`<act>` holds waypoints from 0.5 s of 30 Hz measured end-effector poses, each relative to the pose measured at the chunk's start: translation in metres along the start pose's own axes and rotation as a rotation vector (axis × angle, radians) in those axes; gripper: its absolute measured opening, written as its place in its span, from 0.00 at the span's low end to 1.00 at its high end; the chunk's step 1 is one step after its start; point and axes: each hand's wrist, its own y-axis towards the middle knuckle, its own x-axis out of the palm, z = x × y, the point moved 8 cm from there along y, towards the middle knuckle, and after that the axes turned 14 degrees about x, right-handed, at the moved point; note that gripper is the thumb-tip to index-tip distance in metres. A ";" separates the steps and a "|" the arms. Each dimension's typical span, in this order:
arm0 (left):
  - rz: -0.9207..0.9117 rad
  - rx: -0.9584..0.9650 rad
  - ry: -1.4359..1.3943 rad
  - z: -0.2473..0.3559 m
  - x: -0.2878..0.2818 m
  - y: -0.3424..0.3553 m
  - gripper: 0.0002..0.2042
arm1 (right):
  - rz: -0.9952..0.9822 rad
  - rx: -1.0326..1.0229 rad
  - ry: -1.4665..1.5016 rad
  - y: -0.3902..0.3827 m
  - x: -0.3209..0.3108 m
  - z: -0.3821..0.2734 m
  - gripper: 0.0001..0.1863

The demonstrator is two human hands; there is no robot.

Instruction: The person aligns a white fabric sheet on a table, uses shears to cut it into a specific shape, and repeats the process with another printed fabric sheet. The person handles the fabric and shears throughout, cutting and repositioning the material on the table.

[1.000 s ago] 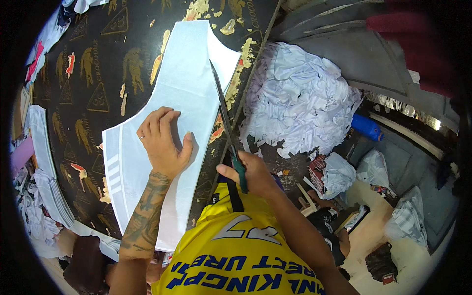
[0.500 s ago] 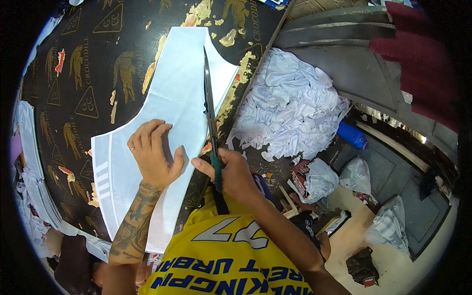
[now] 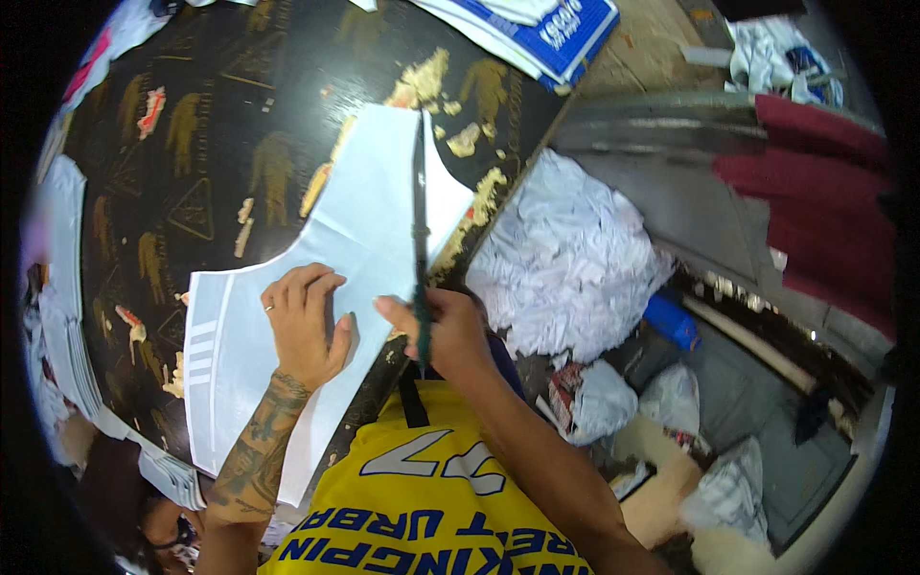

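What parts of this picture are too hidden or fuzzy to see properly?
- Head view: part of the white sheet lies hidden under the left hand.
- Head view: the grip of the long dark blade is wrapped inside the right hand.
- Head view: the paper stacks at the left rim are blurred and cut off.
- Head view: the floor bags are too small to identify.

A cutting workshop; patterned cutting table [image 3: 192, 144]; heap of white scraps [image 3: 565, 259].

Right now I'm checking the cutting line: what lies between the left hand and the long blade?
In the head view, only bare white fabric lies between the left hand and the long blade in the right hand.
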 end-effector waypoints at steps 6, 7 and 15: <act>0.235 -0.179 0.023 0.039 0.004 0.066 0.12 | 0.123 -0.140 -0.133 -0.032 -0.114 -0.057 0.23; 0.240 -0.205 0.056 0.052 0.015 0.089 0.13 | 0.216 -0.176 -0.270 -0.031 -0.134 -0.073 0.26; 0.171 0.174 -0.755 0.168 0.064 0.101 0.21 | 0.056 -0.491 -0.607 -0.017 -0.170 -0.196 0.28</act>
